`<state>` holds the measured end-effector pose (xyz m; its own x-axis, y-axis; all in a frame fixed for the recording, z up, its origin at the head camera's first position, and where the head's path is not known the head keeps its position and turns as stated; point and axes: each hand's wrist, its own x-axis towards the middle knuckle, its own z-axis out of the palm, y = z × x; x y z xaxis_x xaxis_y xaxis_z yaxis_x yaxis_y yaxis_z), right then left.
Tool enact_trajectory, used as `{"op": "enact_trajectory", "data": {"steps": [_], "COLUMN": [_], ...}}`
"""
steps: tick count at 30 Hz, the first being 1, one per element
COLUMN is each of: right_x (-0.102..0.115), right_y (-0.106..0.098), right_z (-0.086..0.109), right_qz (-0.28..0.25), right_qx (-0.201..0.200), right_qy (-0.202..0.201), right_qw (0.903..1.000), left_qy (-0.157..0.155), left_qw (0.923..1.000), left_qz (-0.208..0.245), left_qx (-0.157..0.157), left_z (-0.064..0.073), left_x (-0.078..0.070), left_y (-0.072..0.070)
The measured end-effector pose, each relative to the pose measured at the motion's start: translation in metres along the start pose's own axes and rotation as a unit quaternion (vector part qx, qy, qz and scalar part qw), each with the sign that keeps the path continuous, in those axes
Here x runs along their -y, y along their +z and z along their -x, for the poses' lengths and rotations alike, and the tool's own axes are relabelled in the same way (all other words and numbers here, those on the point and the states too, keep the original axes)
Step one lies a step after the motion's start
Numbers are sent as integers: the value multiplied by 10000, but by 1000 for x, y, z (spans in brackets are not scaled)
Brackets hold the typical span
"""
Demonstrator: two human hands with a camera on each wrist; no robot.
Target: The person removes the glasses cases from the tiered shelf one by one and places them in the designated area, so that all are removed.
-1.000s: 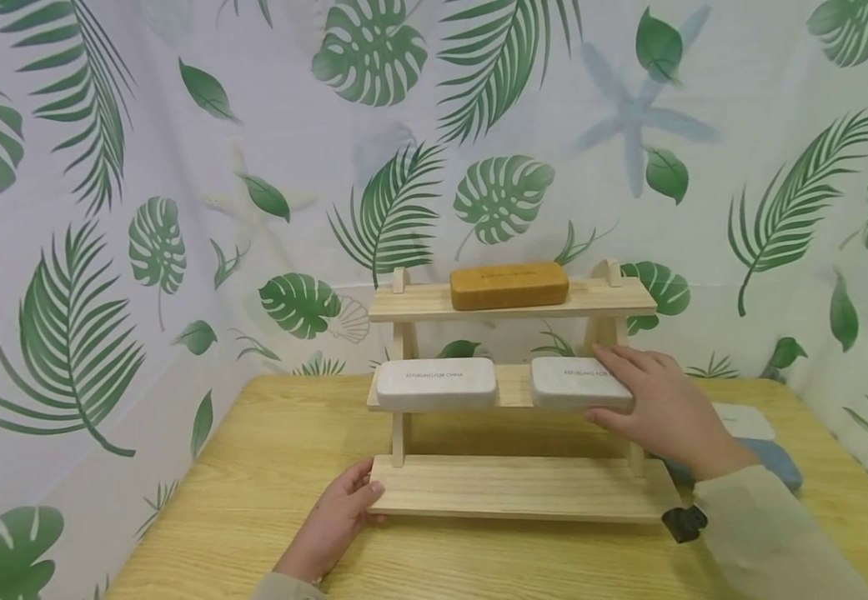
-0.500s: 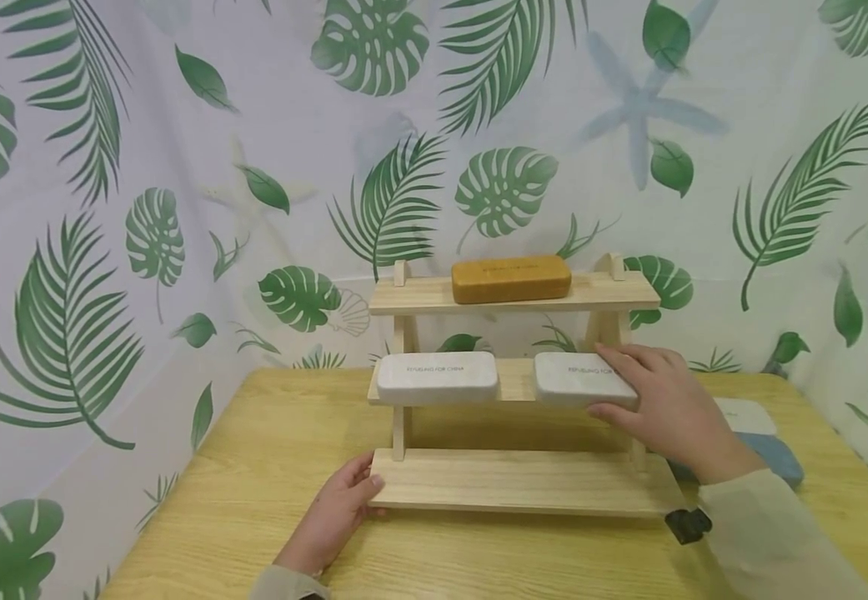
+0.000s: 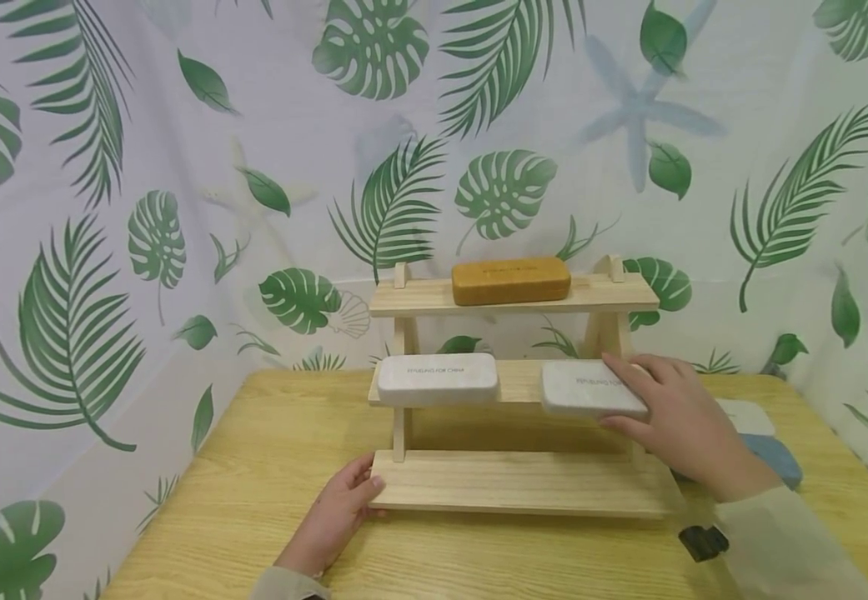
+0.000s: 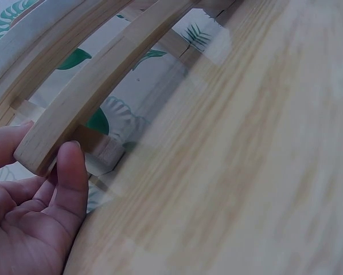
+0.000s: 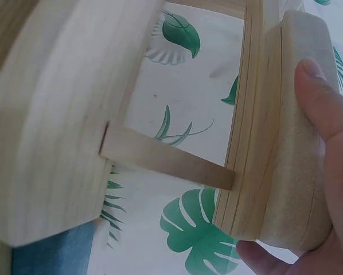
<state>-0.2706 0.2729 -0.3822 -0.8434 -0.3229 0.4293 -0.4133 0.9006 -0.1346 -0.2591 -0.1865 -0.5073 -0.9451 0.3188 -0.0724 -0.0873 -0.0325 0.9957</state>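
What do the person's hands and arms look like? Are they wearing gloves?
No gloves! The left hand and right hand are both bare. Both arms have light beige sleeves: the left sleeve and the right sleeve. A small black piece sits by the right cuff, but I can't tell what it is.

We list: wooden table point(image 3: 208, 508), carrying blue case point(image 3: 773, 460) beyond the right hand point(image 3: 692, 425); tiered rack point(image 3: 516, 483), carrying orange case point(image 3: 511, 282) higher, white case point(image 3: 437, 382) well left of that hand.
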Motion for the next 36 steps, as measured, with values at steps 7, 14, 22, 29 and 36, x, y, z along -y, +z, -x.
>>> {"op": "enact_trajectory", "data": {"steps": [7,14,22,29,36], "right_x": [-2,-7,-14,-29,-50], "right_y": [2,4,0,-1,-5], "right_z": [8,21,36,47,68], "right_qz": [3,-201,-548,-795,-758], "right_qx": [-146,-400,-614,-773,-381], "right_qy": [-65,-187,-60,-197,88], "right_qw": [9999,9988,9966,9936,9964], "left_qy": [35,-27,-8,14,36], "left_qw": [10000,10000,10000,10000,10000], "left_qz": [87,31,78,72,69], "left_qx": [-32,-22,-20,-45,-16], "left_z": [0,4,3,1,0], "left_x": [1,0,1,0,-1], "left_y": [-1,-1,-1,-1,0]}}
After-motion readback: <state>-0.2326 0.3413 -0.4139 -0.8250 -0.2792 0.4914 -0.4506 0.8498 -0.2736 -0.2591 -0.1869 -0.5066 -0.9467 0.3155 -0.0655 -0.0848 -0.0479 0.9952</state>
